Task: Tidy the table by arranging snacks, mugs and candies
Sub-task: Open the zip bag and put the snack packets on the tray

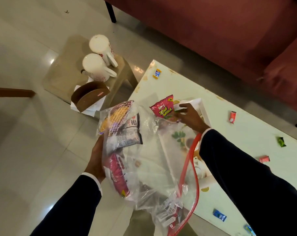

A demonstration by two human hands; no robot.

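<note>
The pink snack packet (163, 109) is pinched in my right hand (189, 116), held over the tray (204, 109) at the near edge of the table (246, 133); it looks light and puffed with air, its foil slick and crackly, so I judge a grip on the crimped seam or a corner safer than squeezing the middle, which could crush what is inside; below it hangs the clear plastic bag (152, 159) with a red zip strip, limp and slippery, likely to sag shut unless its mouth is held wide; my left hand (97, 157) cups the bag's side from underneath, fingers curled round the packets already inside, a yellow one, a dark peanut one and another pink one; farther out, small wrapped candies (157, 74) lie scattered over the white top, well apart from one another; on a low stool (125, 72) beside the table stand two white mugs (95, 67), hard and breakable, best taken by the handle.
</note>
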